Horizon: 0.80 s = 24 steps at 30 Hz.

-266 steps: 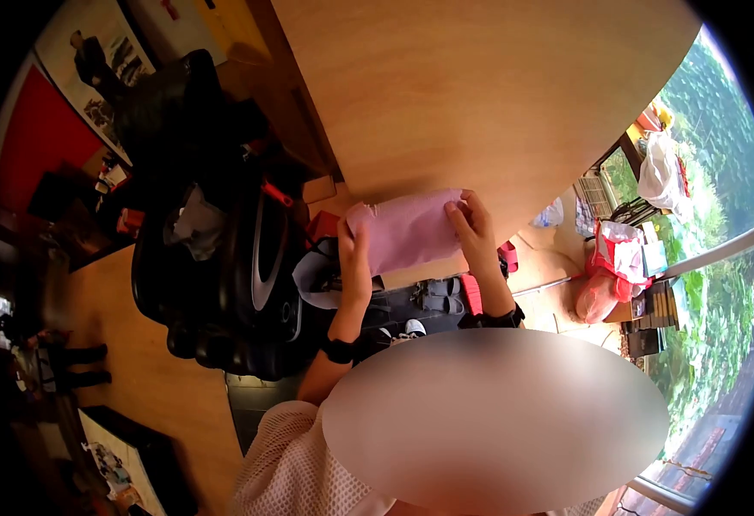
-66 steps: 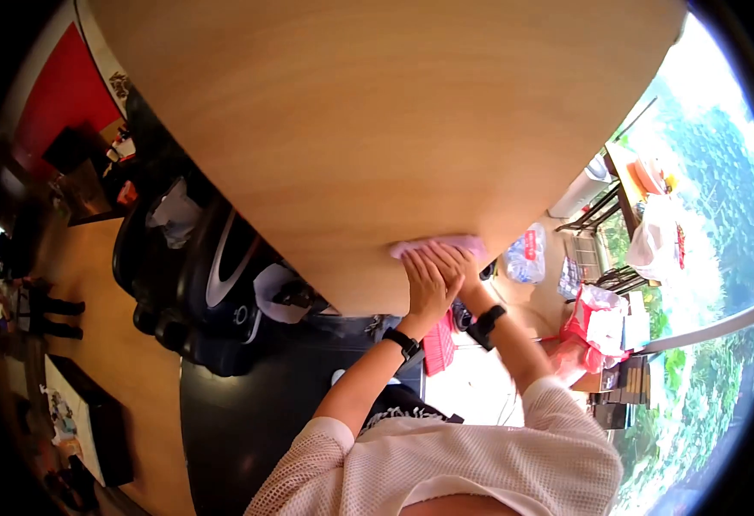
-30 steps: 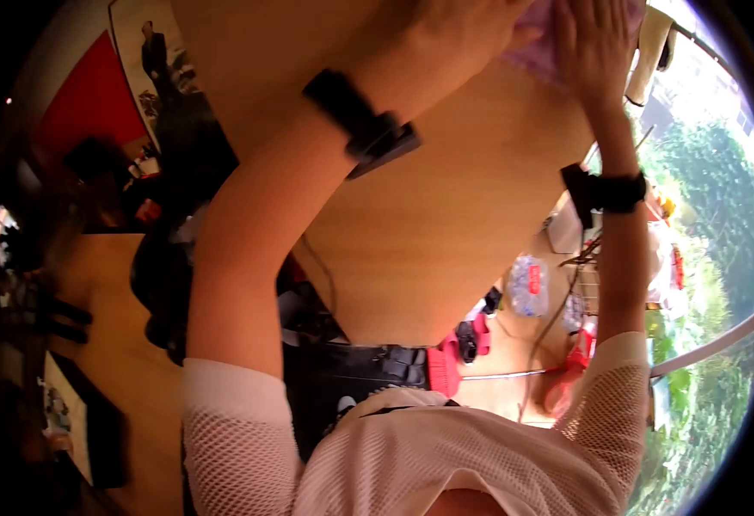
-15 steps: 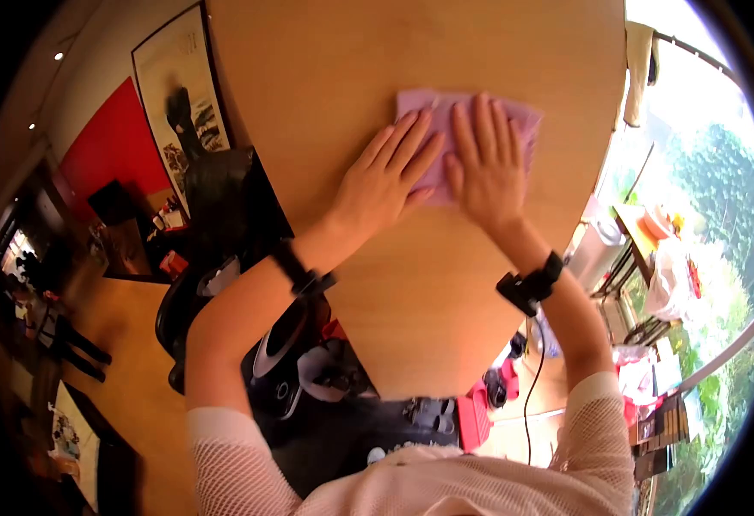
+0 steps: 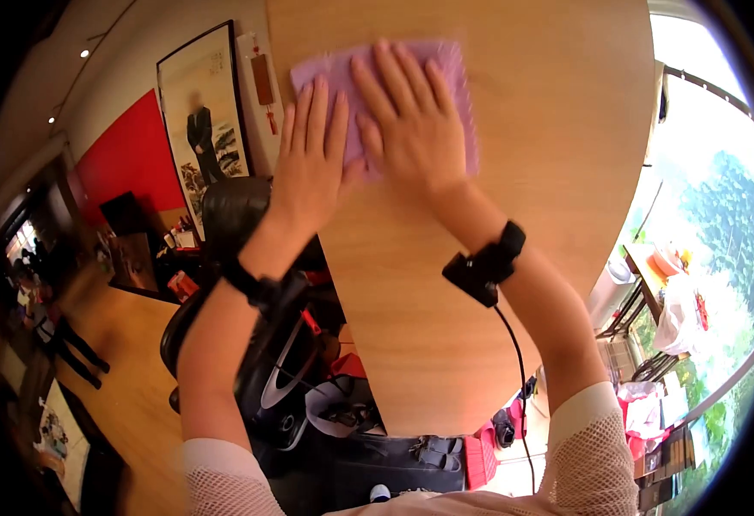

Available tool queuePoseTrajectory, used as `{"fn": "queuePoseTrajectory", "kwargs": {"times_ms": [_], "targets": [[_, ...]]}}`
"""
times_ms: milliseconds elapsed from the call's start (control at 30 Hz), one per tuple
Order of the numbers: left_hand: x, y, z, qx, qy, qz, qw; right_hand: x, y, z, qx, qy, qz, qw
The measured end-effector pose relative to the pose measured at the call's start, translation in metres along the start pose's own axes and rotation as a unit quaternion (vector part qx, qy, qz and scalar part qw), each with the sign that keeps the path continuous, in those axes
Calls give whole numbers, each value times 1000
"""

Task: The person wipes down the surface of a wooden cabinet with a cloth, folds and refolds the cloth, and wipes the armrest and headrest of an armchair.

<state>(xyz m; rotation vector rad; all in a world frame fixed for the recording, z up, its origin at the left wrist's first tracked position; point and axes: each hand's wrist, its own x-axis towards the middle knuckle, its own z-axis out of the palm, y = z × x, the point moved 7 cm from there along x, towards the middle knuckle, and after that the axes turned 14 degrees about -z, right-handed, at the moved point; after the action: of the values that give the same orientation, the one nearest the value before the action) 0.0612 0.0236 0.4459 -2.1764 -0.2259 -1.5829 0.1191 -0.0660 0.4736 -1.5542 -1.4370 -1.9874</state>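
Note:
A purple cloth (image 5: 451, 58) is spread on a light wood tabletop (image 5: 428, 301), towards its far left edge. My right hand (image 5: 420, 138) lies flat over the middle of the cloth with its fingers extended. Beside it, my left hand (image 5: 306, 181) rests on the cloth's left part, fingers stretched out and close together. Both palms press down from above and neither hand is closed round anything. Black straps with small devices sit on both wrists, and a cable hangs from the right one.
A black office chair (image 5: 237, 211) stands left of the table. Beneath the near end are a white bin (image 5: 329, 408) and dark sandals (image 5: 437, 451). To the right are a window (image 5: 712, 172) and a side table with items. Another person (image 5: 54, 322) stands far left.
Both hands and the cloth have moved left and farther away across the tabletop. The camera view has shifted slightly too. The hands stay flat on the cloth.

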Motion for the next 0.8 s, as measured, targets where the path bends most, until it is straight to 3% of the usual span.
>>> {"fn": "queuePoseTrajectory", "kwargs": {"times_ms": [33, 200, 300, 400, 567, 667, 800], "targets": [[-22, 2, 6, -11, -28, -8, 1000, -13, -14, 3, 22, -49, -3, 999], [-146, 6, 41, 7, -100, -56, 993, -80, -91, 24, 102, -110, -72, 986], [-162, 9, 38, -33, -128, -70, 989, -78, -93, 24, 145, -103, -114, 977], [-125, -3, 23, -82, -115, -83, 987, -37, -76, 13, 153, -92, -160, 971], [-15, -40, -14, -14, -16, -92, 996, 56, -29, 13, 83, 40, -122, 988], [39, -53, -27, 68, 19, -62, 996, 99, 3, 10, 19, 96, -134, 986], [68, -42, -30, 55, 31, -15, 998, 104, 31, 4, 1, 138, -142, 980]]}}
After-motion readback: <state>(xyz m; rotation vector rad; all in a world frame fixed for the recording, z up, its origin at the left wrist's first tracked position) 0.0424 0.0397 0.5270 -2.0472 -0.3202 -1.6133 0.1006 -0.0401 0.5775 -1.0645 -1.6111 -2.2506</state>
